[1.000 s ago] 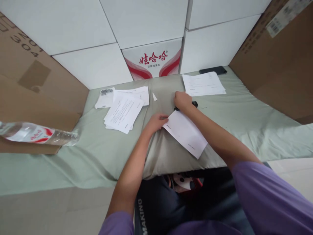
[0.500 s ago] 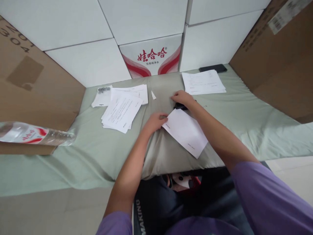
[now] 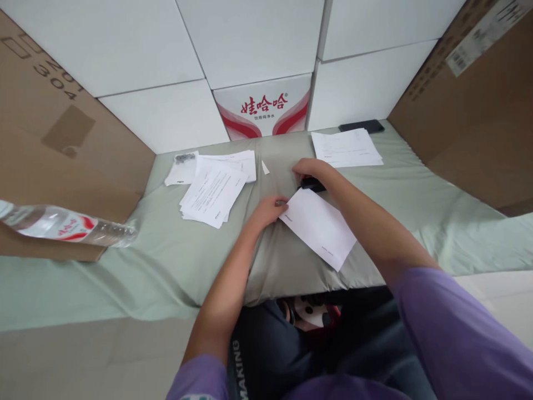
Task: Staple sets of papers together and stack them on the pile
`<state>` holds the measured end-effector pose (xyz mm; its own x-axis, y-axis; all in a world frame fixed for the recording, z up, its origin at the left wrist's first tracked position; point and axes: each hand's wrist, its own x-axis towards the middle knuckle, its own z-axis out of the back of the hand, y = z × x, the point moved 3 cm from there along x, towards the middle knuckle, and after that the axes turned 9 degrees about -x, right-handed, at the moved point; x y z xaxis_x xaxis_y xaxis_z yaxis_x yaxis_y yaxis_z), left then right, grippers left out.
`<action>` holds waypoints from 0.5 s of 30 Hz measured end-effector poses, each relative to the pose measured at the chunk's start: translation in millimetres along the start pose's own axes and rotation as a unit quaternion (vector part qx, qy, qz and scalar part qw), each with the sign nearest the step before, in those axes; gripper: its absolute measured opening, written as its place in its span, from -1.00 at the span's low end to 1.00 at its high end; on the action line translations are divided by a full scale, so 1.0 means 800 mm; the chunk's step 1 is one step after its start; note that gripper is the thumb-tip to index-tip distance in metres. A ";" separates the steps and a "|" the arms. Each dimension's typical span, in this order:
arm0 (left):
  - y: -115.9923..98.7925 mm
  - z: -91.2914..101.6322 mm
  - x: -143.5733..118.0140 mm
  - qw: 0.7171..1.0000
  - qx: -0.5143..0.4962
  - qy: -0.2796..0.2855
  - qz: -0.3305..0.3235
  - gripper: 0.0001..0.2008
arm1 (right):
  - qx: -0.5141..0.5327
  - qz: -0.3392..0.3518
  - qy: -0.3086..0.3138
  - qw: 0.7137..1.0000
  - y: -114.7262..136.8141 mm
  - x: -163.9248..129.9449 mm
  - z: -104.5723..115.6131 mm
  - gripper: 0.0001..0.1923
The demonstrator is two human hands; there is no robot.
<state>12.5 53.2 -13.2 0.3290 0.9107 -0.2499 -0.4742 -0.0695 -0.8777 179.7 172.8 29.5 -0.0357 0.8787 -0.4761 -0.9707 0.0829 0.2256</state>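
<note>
Head view: left hand (image 3: 266, 210) pinched the near corner of a thin white paper sheet (image 3: 318, 226) lying on the green cloth; right hand (image 3: 310, 168) closed over a small black clip (image 3: 313, 184) at its top edge. Sheet looked light, floppy; grip edges.

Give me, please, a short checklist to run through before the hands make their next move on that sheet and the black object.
1. Left hand on the sheet edge: ok.
2. Right hand covers the black object at the sheet's far corner: ok.
3. What the black object is: cannot tell.
4. Sheet lies flat on the green cloth: ok.
5. Paper pile lies apart from the sheet: ok.
</note>
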 end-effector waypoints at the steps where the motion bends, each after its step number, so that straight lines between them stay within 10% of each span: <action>1: -0.001 0.000 0.000 1.000 0.002 0.000 0.001 -0.63 | 0.011 0.001 -0.030 0.999 0.002 0.000 0.000 -0.73; 6: -0.005 0.000 -0.003 1.000 0.006 -0.001 0.005 -0.63 | 0.007 0.020 -0.236 0.972 0.008 -0.005 -0.007 -0.65; 15: 0.001 -0.002 -0.001 1.000 -0.016 0.017 0.005 -0.62 | -0.101 0.032 -0.305 0.946 0.025 -0.023 -0.027 -0.52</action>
<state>12.8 51.8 -14.5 0.3516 0.8959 -0.2714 -0.4517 -0.0916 -0.8874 156.1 147.9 24.7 -0.0125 0.9918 0.1272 -0.9990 -0.0178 0.0412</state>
